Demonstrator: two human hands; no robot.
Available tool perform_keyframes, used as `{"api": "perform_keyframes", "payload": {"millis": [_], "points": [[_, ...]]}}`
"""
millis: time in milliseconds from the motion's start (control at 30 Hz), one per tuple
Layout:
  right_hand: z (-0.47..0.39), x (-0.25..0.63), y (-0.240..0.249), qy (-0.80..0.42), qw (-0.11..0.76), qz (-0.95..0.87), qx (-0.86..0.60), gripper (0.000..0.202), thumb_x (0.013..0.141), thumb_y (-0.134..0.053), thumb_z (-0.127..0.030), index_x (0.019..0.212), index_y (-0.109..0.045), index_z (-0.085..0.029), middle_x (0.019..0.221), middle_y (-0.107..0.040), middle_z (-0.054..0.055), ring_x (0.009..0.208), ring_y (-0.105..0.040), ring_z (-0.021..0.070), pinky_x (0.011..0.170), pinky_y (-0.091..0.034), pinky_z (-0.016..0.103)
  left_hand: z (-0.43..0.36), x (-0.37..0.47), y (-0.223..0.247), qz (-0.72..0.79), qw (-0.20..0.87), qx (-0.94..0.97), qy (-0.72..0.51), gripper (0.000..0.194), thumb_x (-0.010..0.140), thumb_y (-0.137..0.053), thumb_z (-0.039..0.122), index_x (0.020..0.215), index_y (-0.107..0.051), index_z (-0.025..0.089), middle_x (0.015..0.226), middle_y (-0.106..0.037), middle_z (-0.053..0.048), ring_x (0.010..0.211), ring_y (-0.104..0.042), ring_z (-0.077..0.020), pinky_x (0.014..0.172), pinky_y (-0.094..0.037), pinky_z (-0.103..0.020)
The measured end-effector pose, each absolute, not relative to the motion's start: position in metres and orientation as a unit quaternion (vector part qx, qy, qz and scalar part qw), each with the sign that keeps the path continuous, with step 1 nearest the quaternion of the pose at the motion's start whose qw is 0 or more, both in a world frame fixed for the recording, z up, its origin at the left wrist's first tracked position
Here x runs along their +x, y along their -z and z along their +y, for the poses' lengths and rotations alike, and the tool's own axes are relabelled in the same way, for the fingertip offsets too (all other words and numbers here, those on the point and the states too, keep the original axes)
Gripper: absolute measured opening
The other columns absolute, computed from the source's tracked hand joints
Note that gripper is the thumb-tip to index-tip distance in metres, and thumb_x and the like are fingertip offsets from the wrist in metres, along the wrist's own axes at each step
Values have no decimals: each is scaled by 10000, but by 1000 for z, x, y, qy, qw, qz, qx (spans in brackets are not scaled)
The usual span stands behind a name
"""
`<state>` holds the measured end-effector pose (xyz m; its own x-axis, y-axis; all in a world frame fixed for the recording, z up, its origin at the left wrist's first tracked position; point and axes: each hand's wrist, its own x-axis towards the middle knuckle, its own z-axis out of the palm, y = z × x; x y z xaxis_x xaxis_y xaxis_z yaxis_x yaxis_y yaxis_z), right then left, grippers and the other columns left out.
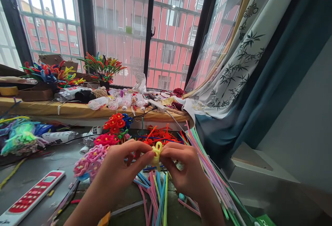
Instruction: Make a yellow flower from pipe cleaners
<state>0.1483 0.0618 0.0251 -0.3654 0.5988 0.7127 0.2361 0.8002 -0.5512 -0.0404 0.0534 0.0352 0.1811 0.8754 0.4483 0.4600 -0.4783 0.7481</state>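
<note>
A small looped piece of yellow pipe cleaner (156, 152) is held up between both hands at the middle of the view. My left hand (127, 163) pinches its left side between thumb and forefinger. From the right, my right hand (183, 165) grips it with closed fingers. Below the hands lie pink, blue and yellow pipe cleaners (158, 195) in a loose fan. Pink pipe-cleaner flowers (90, 160) and red ones (114, 124) stand just beyond my left hand.
A white and red remote (32, 196) lies at the left. Long pastel pipe cleaners (210, 170) lean at the right. Plastic bottles (98, 103) and flower bunches line the windowsill (75, 110). A box (259, 174) stands beyond the right arm.
</note>
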Motion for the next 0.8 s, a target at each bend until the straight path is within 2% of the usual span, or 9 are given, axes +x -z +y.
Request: {"api": "perform_keyframes", "payload": {"millis": [233,500,633,700,800], "points": [[62,148,-25,-195,517,-799,-236,231,836,-587,-22,660,-605,-171,676,-636,12,606,-559,122,573,-412,211,46,-37,-40,458,275,703,-468,244,827,-675,436,740,-758,224,650,-689,10,595,-544,-136,531,-440,-201],[68,143,-22,-226,531,-771,-268,193,876,-625,-149,698,-695,-173,704,-692,30,643,-611,157,615,-450,253,58,-39,-32,429,235,718,-495,238,851,-663,429,803,-755,215,611,-651,31,490,-477,-100,448,-384,-192],[67,139,-24,-240,558,-736,-300,247,904,-614,-236,680,-681,-156,660,-659,31,632,-593,158,611,-438,261,56,-36,-33,418,114,725,-535,173,892,-646,385,869,-723,232,634,-620,53,505,-516,-99,470,-413,-192],[66,138,-24,-267,563,-720,-305,267,907,-611,-274,680,-680,-152,664,-659,35,626,-591,156,609,-442,261,53,-35,-33,389,13,753,-530,121,879,-692,357,925,-696,244,743,-662,49,557,-555,-96,538,-454,-195],[66,136,-23,-350,568,-682,-300,285,894,-620,-344,693,-682,-152,642,-641,29,581,-588,149,573,-461,254,52,-31,-32,359,-132,767,-515,160,872,-725,298,988,-648,220,896,-706,12,710,-629,-117,689,-497,-219]]}}
